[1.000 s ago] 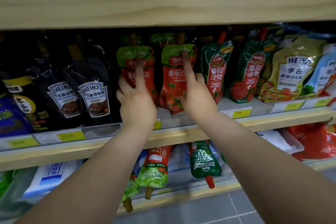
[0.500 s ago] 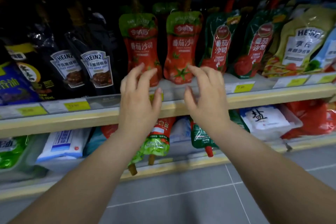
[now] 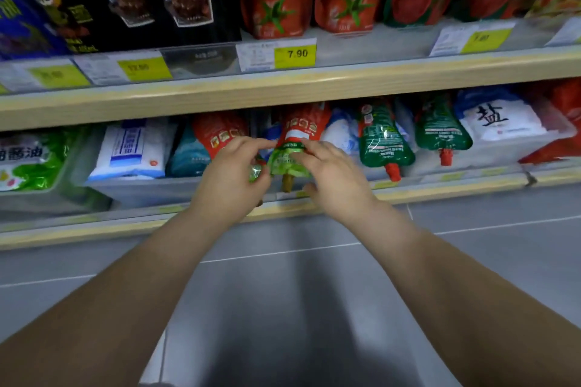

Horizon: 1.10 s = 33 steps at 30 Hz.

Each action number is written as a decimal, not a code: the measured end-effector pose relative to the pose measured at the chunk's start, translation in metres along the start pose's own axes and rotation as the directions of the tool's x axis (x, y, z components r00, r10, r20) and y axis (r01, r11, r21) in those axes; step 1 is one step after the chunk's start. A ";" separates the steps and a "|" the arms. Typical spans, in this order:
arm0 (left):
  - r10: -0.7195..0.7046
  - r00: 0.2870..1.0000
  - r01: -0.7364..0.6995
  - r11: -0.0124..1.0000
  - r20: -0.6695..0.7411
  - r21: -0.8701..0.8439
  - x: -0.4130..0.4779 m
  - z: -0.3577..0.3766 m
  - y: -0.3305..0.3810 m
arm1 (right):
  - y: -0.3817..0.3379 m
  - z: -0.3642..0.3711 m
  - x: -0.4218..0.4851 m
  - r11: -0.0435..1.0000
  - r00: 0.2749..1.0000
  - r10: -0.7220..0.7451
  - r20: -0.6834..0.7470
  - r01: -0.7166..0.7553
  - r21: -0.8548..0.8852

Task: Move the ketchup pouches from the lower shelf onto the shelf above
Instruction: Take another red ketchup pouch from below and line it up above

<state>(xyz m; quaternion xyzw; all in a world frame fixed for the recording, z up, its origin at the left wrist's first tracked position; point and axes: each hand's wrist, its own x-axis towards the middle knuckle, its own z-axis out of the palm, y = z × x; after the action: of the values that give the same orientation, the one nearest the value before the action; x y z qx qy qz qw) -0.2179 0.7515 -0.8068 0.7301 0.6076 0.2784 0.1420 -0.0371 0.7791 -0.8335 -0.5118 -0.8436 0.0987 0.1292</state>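
Head view: your left hand and right hand both pinch the soft red-and-green ketchup pouch on the lower wooden shelf, so it lifts without flopping.

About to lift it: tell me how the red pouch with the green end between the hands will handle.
The red-and-green pouch is probably floppy: its film looks crinkled. Its glossy surface may be slippery. The left hand and right hand both touch its green end, so the body may sag.

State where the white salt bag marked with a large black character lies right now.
In the head view, the white salt bag lies at the right of the lower shelf, just right of two green-topped ketchup pouches.
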 end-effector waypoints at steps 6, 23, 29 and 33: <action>0.057 0.996 -0.057 0.998 0.073 0.003 0.003 0.008 -0.006 | 0.000 -0.007 0.002 0.997 0.975 -0.039 -0.219 0.053 0.056; 0.083 0.928 -0.162 0.968 -0.363 -0.193 0.018 -0.002 0.046 | 0.009 -0.037 -0.002 0.804 0.920 0.296 -0.259 -0.093 0.588; 0.066 0.927 -0.190 0.931 -0.370 -0.310 0.024 -0.011 0.071 | 0.019 -0.026 -0.003 0.831 0.913 0.338 -0.228 -0.176 0.528; -0.005 0.939 -0.155 0.886 -0.343 -0.437 0.029 -0.025 0.083 | 0.013 -0.029 -0.004 0.829 0.904 0.350 -0.245 -0.178 0.530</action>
<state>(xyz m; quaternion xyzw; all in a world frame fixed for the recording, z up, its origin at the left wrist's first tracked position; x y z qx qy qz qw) -0.1620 0.7581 -0.7345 0.6414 0.5109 0.5386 0.1937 -0.0147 0.7825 -0.8104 -0.5835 -0.6755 0.2413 0.3810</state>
